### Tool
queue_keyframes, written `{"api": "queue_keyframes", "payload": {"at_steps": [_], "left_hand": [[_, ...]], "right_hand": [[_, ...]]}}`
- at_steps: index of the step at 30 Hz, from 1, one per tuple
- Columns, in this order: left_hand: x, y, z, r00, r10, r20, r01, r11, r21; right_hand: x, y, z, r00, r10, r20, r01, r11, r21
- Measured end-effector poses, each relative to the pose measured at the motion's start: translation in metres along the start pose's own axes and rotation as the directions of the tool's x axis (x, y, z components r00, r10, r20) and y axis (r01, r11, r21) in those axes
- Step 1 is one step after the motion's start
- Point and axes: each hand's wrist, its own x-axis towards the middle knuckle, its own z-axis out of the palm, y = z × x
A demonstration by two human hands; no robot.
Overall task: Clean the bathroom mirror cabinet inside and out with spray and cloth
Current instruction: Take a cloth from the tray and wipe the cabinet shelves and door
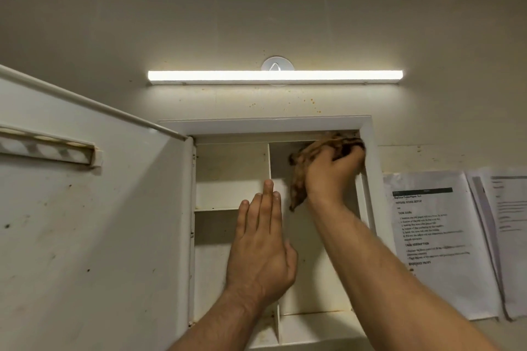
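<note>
A: Cloth [310,155] is sitting bunched in the right hand [332,172], fingers curled tight around it, and it is being pushed into the top right corner inside the cabinet [268,124]. What is likely to be going wrong from here?

B: The loose tail is hanging below the wrist, so I judge it could be dragging grime back over wiped panel. The left hand [263,242] is lying flat, fingers straight and pressed together, against the vertical divider [270,159]; leaning hard there may be straining that thin partition.

A: And the open door [94,222]?

B: It is standing swung out on the left, close to the head, so turning carelessly could mean knocking it.

A: How is the surface looking?

B: Cream panels are showing brown specks and rusty staining, the door's inner face too. No spray bottle is showing anywhere.

A: The room?

B: A lit strip light [275,76] is glowing above on a spattered beige wall, and printed sheets [439,236] are hanging just right of the cabinet.
</note>
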Motion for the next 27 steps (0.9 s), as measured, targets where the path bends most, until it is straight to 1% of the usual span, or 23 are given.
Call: {"api": "queue_keyframes", "payload": {"at_steps": [1, 2, 3, 5, 6, 7, 8, 9, 10, 11, 12, 13, 14, 15, 17, 19, 21, 22, 24, 25, 26, 27], "left_hand": [[0.001, 0.0, 0.0, 1.0, 0.0, 0.0, 0.0, 1.0, 0.001], [0.001, 0.0, 0.001, 1.0, 0.0, 0.001, 0.0, 1.0, 0.007], [0.001, -0.001, 0.001, 1.0, 0.001, 0.003, -0.001, 1.0, 0.013], [0.0, -0.001, 0.0, 1.0, 0.003, 0.009, -0.003, 1.0, 0.02], [0.0, -0.001, 0.0, 1.0, 0.005, 0.009, -0.005, 1.0, 0.022], [0.0, -0.001, 0.0, 1.0, 0.003, 0.012, -0.004, 1.0, 0.024], [0.0, 0.0, 0.0, 1.0, 0.003, 0.013, -0.003, 1.0, 0.025], [-0.001, 0.0, 0.0, 1.0, 0.002, 0.013, -0.002, 1.0, 0.027], [-0.001, 0.0, 0.0, 1.0, 0.001, 0.009, -0.001, 1.0, 0.029], [-0.002, 0.001, 0.0, 1.0, -0.004, 0.008, 0.004, 1.0, 0.029], [-0.002, 0.001, 0.001, 1.0, -0.009, 0.009, 0.009, 1.0, 0.029], [-0.002, 0.001, 0.001, 1.0, -0.014, 0.018, 0.013, 0.999, 0.031], [-0.003, 0.002, 0.001, 0.999, -0.02, 0.026, 0.019, 0.999, 0.031], [-0.003, 0.002, 0.002, 0.999, -0.027, 0.027, 0.026, 0.999, 0.025], [-0.005, 0.001, 0.002, 0.999, -0.026, 0.028, 0.026, 1.0, -0.001], [-0.009, -0.001, 0.001, 0.999, 0.006, 0.037, -0.006, 1.0, -0.015], [-0.017, -0.003, 0.0, 0.998, 0.028, 0.06, -0.028, 1.0, -0.005], [-0.018, -0.005, 0.001, 0.997, 0.031, 0.065, -0.031, 0.999, 0.006], [-0.02, -0.001, 0.003, 0.996, 0.01, 0.084, -0.011, 1.0, 0.011], [-0.021, 0.002, 0.004, 0.996, -0.007, 0.089, 0.007, 1.0, 0.008], [-0.021, 0.005, 0.006, 0.996, -0.025, 0.086, 0.025, 1.0, -0.001], [-0.022, 0.008, 0.006, 0.996, -0.04, 0.08, 0.041, 0.999, -0.015]], "right_hand": [[0.003, -0.004, 0.0, 0.998, 0.022, -0.061, -0.019, 0.998, 0.059], [0.003, -0.006, 0.002, 0.996, 0.044, -0.074, -0.036, 0.995, 0.097], [0.003, -0.006, 0.005, 0.996, 0.062, -0.064, -0.055, 0.992, 0.113], [-0.001, 0.001, 0.011, 0.994, 0.111, -0.023, -0.109, 0.992, 0.068], [-0.004, 0.007, 0.013, 0.991, 0.137, 0.009, -0.137, 0.991, 0.004], [-0.006, 0.014, 0.013, 0.988, 0.146, 0.05, -0.14, 0.984, -0.108], [-0.006, 0.023, 0.012, 0.987, 0.125, 0.1, -0.094, 0.959, -0.268], [-0.006, 0.032, 0.008, 0.981, 0.081, 0.178, 0.007, 0.894, -0.447], [-0.007, 0.042, 0.001, 0.957, 0.035, 0.29, 0.156, 0.779, -0.607], [-0.009, 0.051, -0.007, 0.899, 0.005, 0.438, 0.342, 0.618, -0.708], [-0.011, 0.059, -0.015, 0.796, -0.002, 0.605, 0.541, 0.45, -0.711], [-0.014, 0.067, -0.022, 0.66, 0.02, 0.751, 0.709, 0.314, -0.632], [-0.016, 0.074, -0.029, 0.533, 0.055, 0.845, 0.812, 0.25, -0.528], [-0.017, 0.077, -0.033, 0.455, 0.082, 0.887, 0.852, 0.25, -0.46], [-0.016, 0.074, -0.04, 0.379, 0.095, 0.92, 0.875, 0.286, -0.39], [-0.014, 0.07, -0.056, 0.275, 0.086, 0.958, 0.915, 0.281, -0.288], [-0.019, 0.066, -0.085, 0.122, 0.112, 0.986, 0.95, 0.275, -0.149], [-0.024, 0.065, -0.099, 0.055, 0.149, 0.987, 0.953, 0.288, -0.096], [-0.037, 0.062, -0.122, -0.05, 0.284, 0.957, 0.956, 0.29, -0.036], [-0.042, 0.062, -0.126, -0.084, 0.328, 0.941, 0.96, 0.281, -0.012], [-0.043, 0.061, -0.126, -0.084, 0.341, 0.936, 0.958, 0.285, -0.018], [-0.041, 0.059, -0.122, -0.068, 0.34, 0.938, 0.957, 0.289, -0.036]]}}
